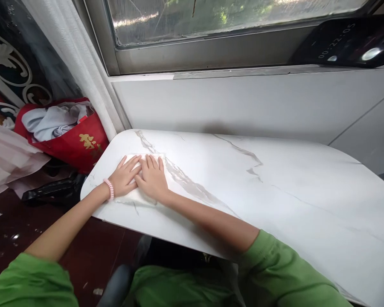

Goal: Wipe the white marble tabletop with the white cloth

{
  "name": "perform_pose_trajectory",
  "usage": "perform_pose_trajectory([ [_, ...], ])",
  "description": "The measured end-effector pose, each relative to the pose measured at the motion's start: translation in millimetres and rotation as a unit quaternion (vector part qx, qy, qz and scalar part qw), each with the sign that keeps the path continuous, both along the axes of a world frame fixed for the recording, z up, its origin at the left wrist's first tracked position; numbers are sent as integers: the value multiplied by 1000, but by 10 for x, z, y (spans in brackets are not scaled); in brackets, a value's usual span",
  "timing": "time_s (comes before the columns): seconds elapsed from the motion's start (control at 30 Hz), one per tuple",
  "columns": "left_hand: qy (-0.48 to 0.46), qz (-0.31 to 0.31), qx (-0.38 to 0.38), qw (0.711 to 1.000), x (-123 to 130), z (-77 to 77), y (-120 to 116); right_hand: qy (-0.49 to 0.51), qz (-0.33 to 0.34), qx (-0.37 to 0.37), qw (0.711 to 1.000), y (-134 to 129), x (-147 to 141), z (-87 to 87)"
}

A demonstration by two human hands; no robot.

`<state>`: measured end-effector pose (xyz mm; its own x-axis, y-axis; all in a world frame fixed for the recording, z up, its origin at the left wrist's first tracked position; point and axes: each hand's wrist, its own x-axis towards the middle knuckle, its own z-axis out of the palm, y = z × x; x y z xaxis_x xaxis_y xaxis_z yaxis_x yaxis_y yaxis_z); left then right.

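A thin white tissue (137,196) lies flat near the left end of the white marble-patterned table (211,170). My left hand (124,176) presses down on it with fingers spread, a pink coiled band (109,189) around the wrist. Beside it, my right hand (153,176) also rests flat on the tissue, its thumb side touching the left hand. Both palms face down, and they hide much of the tissue.
Left of the table stands a red bag (73,143) stuffed with pale cloth (53,121), with a black object (53,189) below. A white curtain (73,55) hangs beside the window (211,21). A dark phone (348,42) showing a timer is at the upper right.
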<state>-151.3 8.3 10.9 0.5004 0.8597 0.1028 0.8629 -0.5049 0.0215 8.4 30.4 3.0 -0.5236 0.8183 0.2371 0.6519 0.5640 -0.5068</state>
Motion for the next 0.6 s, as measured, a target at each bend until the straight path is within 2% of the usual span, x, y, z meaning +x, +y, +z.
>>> perform_pose_trajectory([
  [0.13, -5, 27, 1, 1000, -72, 46, -571, 11, 52, -10, 999, -451, -67, 56],
  [0.27, -5, 51, -1, 999, -88, 71, -814, 10, 77, -23, 997, -622, -106, 74],
  [0.43, 1, 71, -16, 997, -125, 68, -696, -4, 88, -18, 996, -482, -142, 71],
  [0.5, 1, 90, -21, 996, -168, 62, -545, -10, 94, 2, 996, -310, -178, 62],
  [0.6, 4, 113, -24, 993, -263, 53, -201, -22, 103, 38, 994, 59, -271, 32],
])
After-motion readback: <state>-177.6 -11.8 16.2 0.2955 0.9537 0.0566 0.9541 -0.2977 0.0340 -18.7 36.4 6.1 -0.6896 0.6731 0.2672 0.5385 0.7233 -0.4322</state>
